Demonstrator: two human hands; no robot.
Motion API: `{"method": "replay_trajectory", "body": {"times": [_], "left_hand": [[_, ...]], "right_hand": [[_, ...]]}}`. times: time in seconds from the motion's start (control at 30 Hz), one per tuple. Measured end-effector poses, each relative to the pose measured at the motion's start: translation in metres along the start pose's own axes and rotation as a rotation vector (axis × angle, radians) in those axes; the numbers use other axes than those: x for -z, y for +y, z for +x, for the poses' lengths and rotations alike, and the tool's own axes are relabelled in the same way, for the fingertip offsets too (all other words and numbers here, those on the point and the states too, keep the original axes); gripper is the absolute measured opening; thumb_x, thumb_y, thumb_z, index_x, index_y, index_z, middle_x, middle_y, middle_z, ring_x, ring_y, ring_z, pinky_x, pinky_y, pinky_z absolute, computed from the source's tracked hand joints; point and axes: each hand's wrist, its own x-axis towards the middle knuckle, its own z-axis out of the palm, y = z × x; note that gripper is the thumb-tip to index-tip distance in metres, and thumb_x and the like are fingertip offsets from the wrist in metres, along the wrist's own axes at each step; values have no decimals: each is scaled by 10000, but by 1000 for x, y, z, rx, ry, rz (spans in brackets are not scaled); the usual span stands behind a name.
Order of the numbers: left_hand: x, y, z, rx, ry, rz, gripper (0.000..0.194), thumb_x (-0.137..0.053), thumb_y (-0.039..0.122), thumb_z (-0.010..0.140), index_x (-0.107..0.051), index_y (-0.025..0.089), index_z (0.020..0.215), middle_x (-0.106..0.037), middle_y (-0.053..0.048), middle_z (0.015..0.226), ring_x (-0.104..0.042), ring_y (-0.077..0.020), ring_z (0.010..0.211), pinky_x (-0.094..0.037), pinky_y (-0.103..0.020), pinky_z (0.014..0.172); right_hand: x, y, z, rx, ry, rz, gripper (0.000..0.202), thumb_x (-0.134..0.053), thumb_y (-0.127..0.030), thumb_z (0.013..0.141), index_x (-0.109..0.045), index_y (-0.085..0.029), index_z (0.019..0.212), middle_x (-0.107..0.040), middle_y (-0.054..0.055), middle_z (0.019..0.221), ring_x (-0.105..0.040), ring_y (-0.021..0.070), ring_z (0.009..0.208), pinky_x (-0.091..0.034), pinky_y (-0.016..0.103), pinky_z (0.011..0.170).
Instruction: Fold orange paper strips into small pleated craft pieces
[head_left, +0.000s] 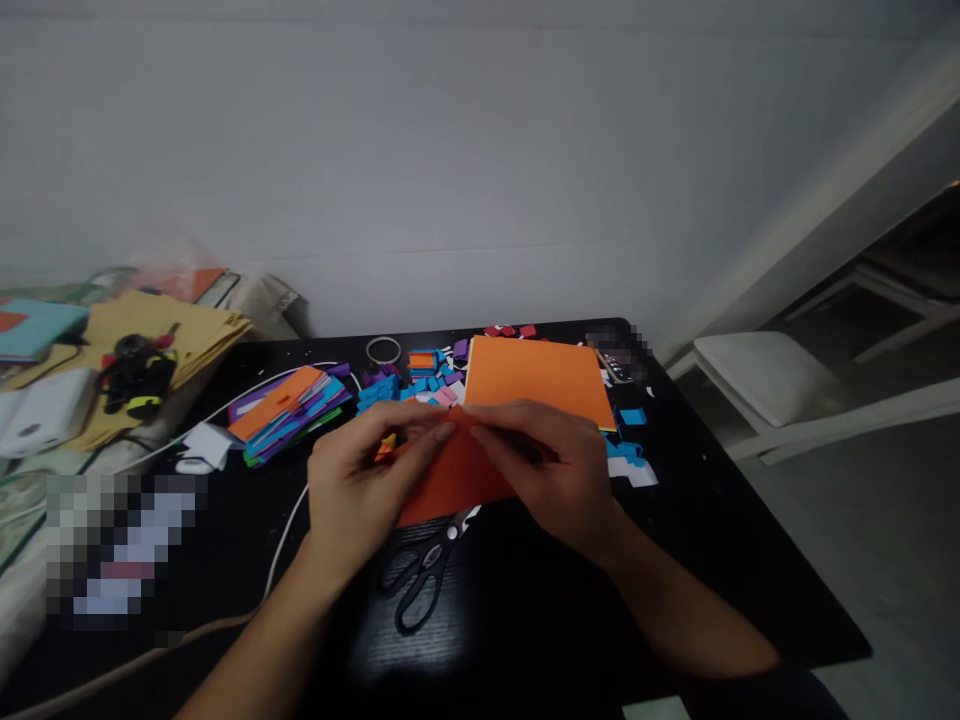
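Head view: both hands pinch one orange paper sheet above the black bench (675,560).
Left hand (360,490) and right hand (559,470) grip the orange paper sheet (454,475) at its top edge, fingers closed; black scissors (424,570) lie just below, orange card stack (536,378) behind.

Black table, crowded with paper craft

The table (720,520) holds an orange paper sheet (536,378), a stack of coloured strips (289,412), scattered blue and purple scraps (420,385), black-handled scissors (424,572), a white cable (289,530) and a ring (383,350) near the back edge.
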Motion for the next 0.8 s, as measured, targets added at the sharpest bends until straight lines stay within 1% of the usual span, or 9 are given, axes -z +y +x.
{"method": "replay_trajectory", "body": {"times": [0.07,0.1,0.2,0.27,0.33,0.43,0.53,0.67,0.8], "left_hand": [[2,2,3,73,-59,-37,217,-804,241,894,-788,293,1103,-799,33,907,-715,-107,757,-570,-213,705],[3,2,5,97,-93,-41,188,-795,251,900,-790,289,1084,-794,35,890,-709,-104,747,-563,-207,695],[6,4,8,111,-157,-15,25,-773,269,909,-796,261,912,-761,43,790,-664,-92,683,-519,-192,641],[7,4,9,123,-160,-13,57,-766,280,909,-792,257,864,-736,48,741,-632,-89,648,-496,-194,619],[8,3,8,162,-125,-24,71,-768,302,907,-795,262,856,-730,48,733,-622,-92,644,-488,-200,617],[11,-2,7,242,1,-47,95,-797,350,885,-801,259,857,-742,35,767,-620,-105,660,-474,-209,604],[14,-10,8,298,138,-103,138,-834,381,850,-803,248,870,-737,23,780,-605,-115,662,-462,-218,590],[16,-17,11,327,244,-200,153,-844,387,839,-797,246,875,-728,20,790,-606,-124,698,-473,-229,637],[16,-18,11,343,292,-217,136,-831,376,850,-794,248,879,-739,18,808,-605,-123,691,-481,-236,649]], "right_hand": [[2,0,1,7,-27,-7,227,-717,-108,955,-785,-259,1110,-831,11,1048,-778,140,903,-629,285,788],[2,1,1,9,-40,-10,227,-714,-109,957,-785,-258,1112,-831,14,1041,-777,141,898,-628,291,794],[3,1,1,4,-75,-12,218,-703,-122,968,-786,-255,1120,-828,15,1032,-773,135,894,-623,288,814],[4,2,1,-30,-82,-15,220,-708,-145,966,-780,-258,1140,-827,12,1044,-775,134,907,-625,276,820],[6,2,0,-86,-82,-35,272,-745,-163,934,-762,-265,1185,-825,1,1023,-778,136,894,-629,277,836],[12,3,3,-173,-103,-55,350,-811,-180,866,-753,-273,1198,-817,-16,937,-777,140,842,-636,281,827],[20,6,9,-240,-105,-1,273,-817,-185,848,-785,-279,1103,-815,-14,922,-777,143,841,-646,267,790],[26,13,16,-330,-3,113,182,-839,-202,811,-802,-258,980,-821,5,930,-789,159,849,-662,269,783],[29,17,21,-393,82,187,177,-873,-217,768,-792,-242,924,-813,-2,827,-794,170,791,-671,269,732]]}}
